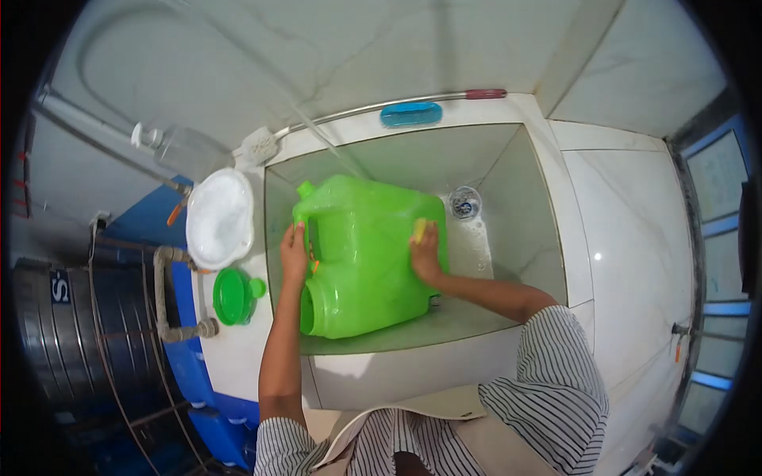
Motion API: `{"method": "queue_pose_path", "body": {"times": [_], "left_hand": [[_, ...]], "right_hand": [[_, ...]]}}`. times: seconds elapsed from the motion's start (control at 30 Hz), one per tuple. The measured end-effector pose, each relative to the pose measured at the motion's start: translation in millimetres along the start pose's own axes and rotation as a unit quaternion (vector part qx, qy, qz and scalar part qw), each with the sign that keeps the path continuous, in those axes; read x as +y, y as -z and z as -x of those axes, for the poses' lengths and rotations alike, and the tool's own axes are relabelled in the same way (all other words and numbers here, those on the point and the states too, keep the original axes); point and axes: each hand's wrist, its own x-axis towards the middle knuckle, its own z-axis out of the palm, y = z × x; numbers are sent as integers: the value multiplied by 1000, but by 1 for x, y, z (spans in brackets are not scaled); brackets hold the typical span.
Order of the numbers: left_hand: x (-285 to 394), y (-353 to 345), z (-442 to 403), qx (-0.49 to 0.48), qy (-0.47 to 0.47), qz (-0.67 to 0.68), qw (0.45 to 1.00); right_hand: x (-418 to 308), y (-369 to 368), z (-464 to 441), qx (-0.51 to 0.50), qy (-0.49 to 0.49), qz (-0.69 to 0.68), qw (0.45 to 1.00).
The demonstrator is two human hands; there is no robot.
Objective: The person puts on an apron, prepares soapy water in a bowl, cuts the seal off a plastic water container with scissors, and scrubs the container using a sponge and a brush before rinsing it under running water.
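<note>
A large green jerrycan (373, 238) lies on its side in the tiled sink, its wide round mouth facing me at the lower left. My left hand (294, 250) grips it by the handle on the left side. Pressed against the can's right-hand part is a yellow sponge (420, 231), held in the fingers of my right hand (427, 255). Part of the sponge is hidden by those fingers. The can's wall looks wet under my right hand.
A white basin (221, 218) of suds stands on the left ledge, with a green lid (232, 297) nearby and a clear pump bottle (186, 151) behind. A blue brush (410, 114) and a long-handled brush (373, 107) lie on the back ledge. The sink drain (465, 204) is at right.
</note>
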Motion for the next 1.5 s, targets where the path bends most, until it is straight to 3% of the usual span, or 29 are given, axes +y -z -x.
{"method": "queue_pose_path", "body": {"times": [0.07, 0.17, 0.2, 0.23, 0.27, 0.37, 0.43, 0.47, 0.53, 0.57, 0.63, 0.67, 0.8, 0.87, 0.9, 0.93, 0.97, 1.0, 1.07, 1.1, 1.17, 1.2, 1.23, 1.3, 1.33, 1.37, 1.4, 1.47, 1.5], "left_hand": [[-10, 4, -4, -21, 81, 42, 996], [-3, -4, 3, 1, 78, 7, 997], [-4, -9, 5, 0, 77, 8, 997], [-6, -15, 4, 15, -13, -17, 1000], [-6, -20, 4, 28, -103, -42, 993], [14, -25, 12, 38, -88, -87, 992], [-10, -19, 0, 31, -86, -77, 993], [-18, -14, -4, 23, -84, -67, 994], [-12, -16, -2, 36, -50, -63, 996], [-9, -19, 1, 42, -15, -65, 997], [8, -25, 6, 65, 25, -14, 997], [15, -26, 9, 90, 68, 31, 993], [-6, -36, -10, 78, 45, 132, 987], [25, -46, 14, 147, 72, 39, 986], [31, -47, 23, 150, 71, 40, 985], [32, -47, 35, 167, -62, -185, 966], [37, -46, 43, 173, -194, -396, 881], [51, -39, 47, 174, -200, -392, 881], [82, -18, 57, -32, -496, -441, 747], [91, -19, 61, -35, -500, -440, 745], [104, -26, 68, -263, -267, -477, 795], [101, -28, 69, -263, -268, -478, 794], [92, -29, 71, -208, -257, -447, 831], [80, -31, 74, -150, -250, -414, 862], [74, -31, 77, -121, -213, -379, 892], [70, -32, 77, -90, -176, -342, 919], [63, -32, 73, -86, -176, -343, 919], [52, -34, 68, -77, -106, -331, 935], [59, -36, 70, -74, -107, -329, 935]], "right_hand": [[-92, 37, 18, -72, 191, -73, 976], [-189, 61, -39, -201, 439, -34, 875], [-211, 49, -59, -342, 445, 93, 822], [-228, 39, -71, -468, 433, 215, 739], [-233, 37, -73, -466, 431, 216, 742], [-227, 44, -74, -435, 411, 285, 749], [-197, 71, -66, -336, 520, 94, 780], [-185, 79, -60, -335, 523, 94, 778], [-171, 97, -50, -147, 546, -77, 821], [-173, 91, -48, -145, 545, -73, 822], [-207, 92, -48, -356, 356, 77, 861], [-213, 104, -38, -352, 353, 76, 863], [-223, 140, 13, -250, 264, 4, 931], [-214, 155, 11, -191, 226, 6, 955], [-206, 168, -11, -260, 240, -39, 935], [-199, 180, -33, -327, 249, -84, 908], [-189, 190, -60, -368, 225, -102, 897], [-180, 200, -89, -405, 200, -119, 884], [-182, 232, -130, -484, 102, -85, 865], [-180, 235, -142, -480, 101, -87, 867], [-174, 235, -164, -470, 93, -23, 878], [-170, 232, -172, -475, 75, -107, 870], [-166, 226, -166, -474, 74, -109, 870], [-162, 205, -146, -309, 21, -302, 902], [-157, 189, -134, -308, 23, -301, 902], [-152, 167, -121, -136, 87, -190, 968], [-154, 146, -103, 42, 145, -74, 986], [-170, 111, -50, 191, 215, 43, 957], [-175, 109, -34, 191, 218, 42, 956]]}}
